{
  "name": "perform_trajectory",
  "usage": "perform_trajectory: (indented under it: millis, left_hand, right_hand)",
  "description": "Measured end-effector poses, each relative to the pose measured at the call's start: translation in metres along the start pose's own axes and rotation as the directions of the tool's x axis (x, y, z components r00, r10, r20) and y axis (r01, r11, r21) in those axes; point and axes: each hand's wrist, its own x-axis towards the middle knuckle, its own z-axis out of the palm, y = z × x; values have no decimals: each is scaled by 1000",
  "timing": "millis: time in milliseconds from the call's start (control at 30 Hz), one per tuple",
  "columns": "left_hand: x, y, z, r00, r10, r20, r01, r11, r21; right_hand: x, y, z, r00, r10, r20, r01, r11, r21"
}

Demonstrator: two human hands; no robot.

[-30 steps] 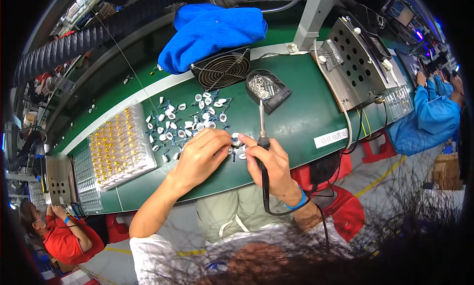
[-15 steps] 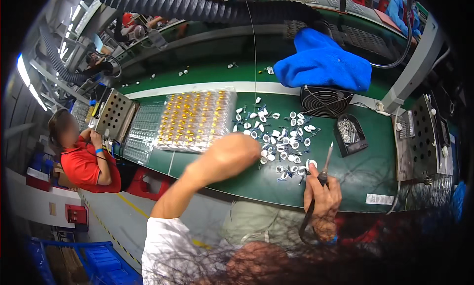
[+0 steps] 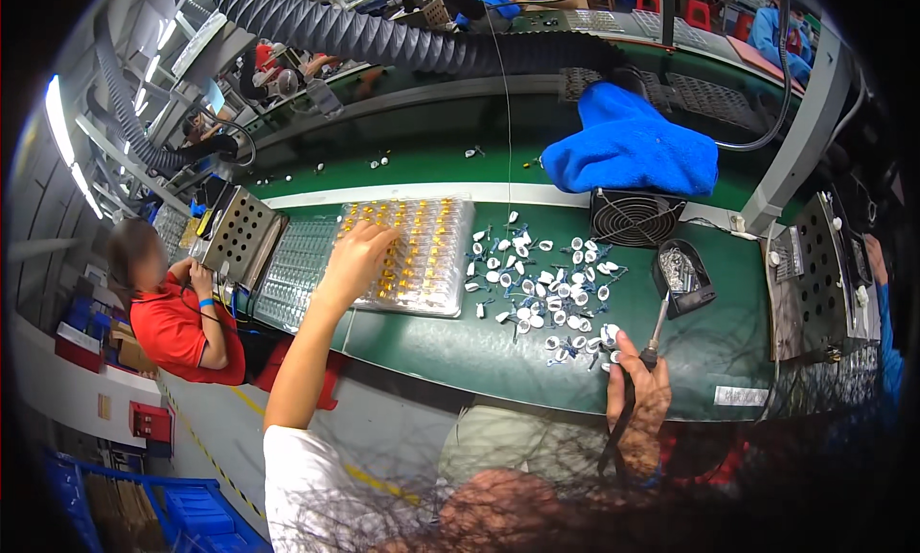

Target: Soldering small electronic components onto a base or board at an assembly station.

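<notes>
My left hand [image 3: 361, 256] is over the left part of a clear plastic tray [image 3: 450, 289] with rows of small yellow parts [image 3: 419, 248]. Its fingers are bent down and together at the tray, and their tips are hidden. My right hand [image 3: 644, 395] is closed around a soldering iron [image 3: 655, 337] whose metal tip points up and away. A white cup-shaped piece [image 3: 611, 334] is at that hand's thumb and fingertip; whether it is gripped is unclear. Just beyond, many white cup-shaped pieces with dark blue wires [image 3: 553, 289] lie scattered on the green bench [image 3: 431, 352].
Beyond the pieces stands a black fan [image 3: 634, 218] under a blue cloth [image 3: 632, 146]. A black bin of metal parts [image 3: 682, 277] lies right of them. Perforated metal boxes [image 3: 244, 232] stand at both sides. A person in red [image 3: 177, 328] works at left. A ribbed black hose [image 3: 383, 45] crosses above.
My left hand has moved left and away, from beside the white pieces to the tray of yellow parts. My right hand stays near its place with the soldering iron. The whole view has shifted slightly.
</notes>
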Motion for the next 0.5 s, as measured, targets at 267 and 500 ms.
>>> perform_trajectory:
  millis: [267,500]
  left_hand:
    - [22,89,5,966,-234,110,171,258,-951]
    - [73,187,34,983,-9,181,180,-79,-981]
  right_hand:
    - [3,-7,-8,1000,-6,-12,5,999,-41]
    - [-10,-4,-30,997,23,-73,-7,975,224]
